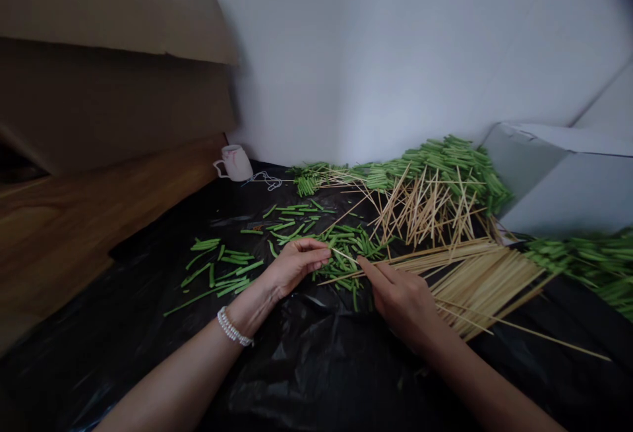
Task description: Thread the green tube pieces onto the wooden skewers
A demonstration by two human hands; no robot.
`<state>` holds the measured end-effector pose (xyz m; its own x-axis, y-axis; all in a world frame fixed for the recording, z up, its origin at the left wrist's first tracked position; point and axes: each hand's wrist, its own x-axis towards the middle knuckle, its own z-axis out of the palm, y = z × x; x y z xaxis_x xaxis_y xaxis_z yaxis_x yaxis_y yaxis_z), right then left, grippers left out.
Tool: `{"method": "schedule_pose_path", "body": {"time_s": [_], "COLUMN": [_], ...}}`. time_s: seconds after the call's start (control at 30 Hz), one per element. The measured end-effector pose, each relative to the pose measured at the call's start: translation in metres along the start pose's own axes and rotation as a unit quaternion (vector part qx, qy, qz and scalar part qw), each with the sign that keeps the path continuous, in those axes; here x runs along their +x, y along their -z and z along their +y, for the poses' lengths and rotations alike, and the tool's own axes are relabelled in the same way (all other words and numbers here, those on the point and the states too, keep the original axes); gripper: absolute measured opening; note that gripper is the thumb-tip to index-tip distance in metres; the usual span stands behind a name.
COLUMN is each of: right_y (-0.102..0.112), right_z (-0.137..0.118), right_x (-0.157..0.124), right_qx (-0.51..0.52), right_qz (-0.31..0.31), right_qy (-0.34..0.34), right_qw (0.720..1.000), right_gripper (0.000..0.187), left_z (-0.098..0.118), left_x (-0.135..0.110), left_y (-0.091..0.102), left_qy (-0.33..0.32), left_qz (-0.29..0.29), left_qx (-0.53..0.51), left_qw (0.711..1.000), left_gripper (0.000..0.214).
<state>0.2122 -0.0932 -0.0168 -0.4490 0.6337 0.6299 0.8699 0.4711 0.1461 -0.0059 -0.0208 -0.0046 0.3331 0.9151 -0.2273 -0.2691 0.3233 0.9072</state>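
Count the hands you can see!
2: the left hand, with a white bracelet on its wrist, and the right hand. Both are near the middle, with a stick between them. None looks hidden.

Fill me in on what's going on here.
A person is holding a thin wooden stick between the left hand and the right hand, above loose cut green stem pieces scattered on a black plastic sheet. A spread of bare sticks lies beside the right hand. Farther back, more sticks jut out from a heap of green pieces near the wall. A white mug stands at the back left.
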Motion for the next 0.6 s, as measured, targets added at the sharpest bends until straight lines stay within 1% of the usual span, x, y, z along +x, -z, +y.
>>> {"method": "schedule_pose_path", "body": {"time_s": [0.17, 0.37, 0.6], "right_y": [0.0006, 0.0022, 0.0056], "right_z": [-0.0032, -0.0048, -0.0070], "right_x": [-0.0002, -0.0014, 0.0000], "right_qx": [-0.017, -0.032, -0.015], "right_qz": [-0.001, 0.004, 0.019], "right_qy": [0.010, 0.024, 0.035], "right_qw": [1.000, 0.999, 0.999], "right_gripper": [0.045, 0.047, 0.043], "left_z": [-0.0006, 0.0019, 0.0021], "left_x": [0.0001, -0.0026, -0.0039], "left_y": [0.0002, -0.0023, -0.0026], "left_qy": [0.002, 0.028, 0.035], "left_qz": [-0.007, -0.013, -0.028], "left_qx": [-0.002, -0.022, -0.021], "left_qw": [1.000, 0.999, 0.999], "left_gripper": [0.024, 0.022, 0.021]}}
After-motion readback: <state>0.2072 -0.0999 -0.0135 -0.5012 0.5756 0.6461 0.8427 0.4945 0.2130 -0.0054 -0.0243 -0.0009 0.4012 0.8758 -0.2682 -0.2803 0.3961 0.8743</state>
